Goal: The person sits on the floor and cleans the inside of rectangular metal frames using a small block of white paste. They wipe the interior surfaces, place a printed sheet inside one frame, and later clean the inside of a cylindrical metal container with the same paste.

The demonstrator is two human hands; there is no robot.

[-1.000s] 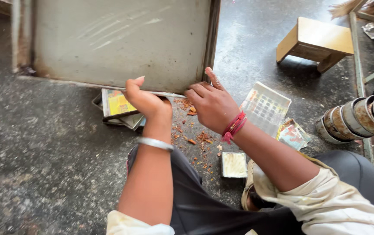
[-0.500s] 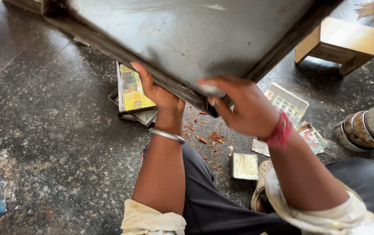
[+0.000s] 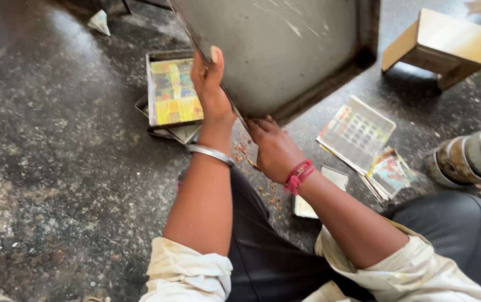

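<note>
A large grey metal tray (image 3: 291,50) is tilted up off the floor in front of me. My left hand (image 3: 210,89), with a silver bangle on the wrist, grips the tray's near left edge, thumb up along the rim. My right hand (image 3: 271,148), with a red thread band at the wrist, holds the tray's lower corner close to the floor. Small reddish-brown crumbs (image 3: 249,159) lie scattered on the dark floor under the tray's corner. I sit on the floor, dark trousers and rolled cream sleeves showing.
A flat tray of colourful printed sheets (image 3: 173,92) lies left of my left hand. More printed sheets (image 3: 358,131) and a small pale card (image 3: 313,207) lie at the right. A low wooden stool (image 3: 442,47) stands at the upper right. Rusty metal rings (image 3: 470,156) lie at the right edge.
The tray was lying flat on the floor; both hands took its near edge and lifted and tilted it up. It has now swung to the right, uncovering the tray of printed sheets.
</note>
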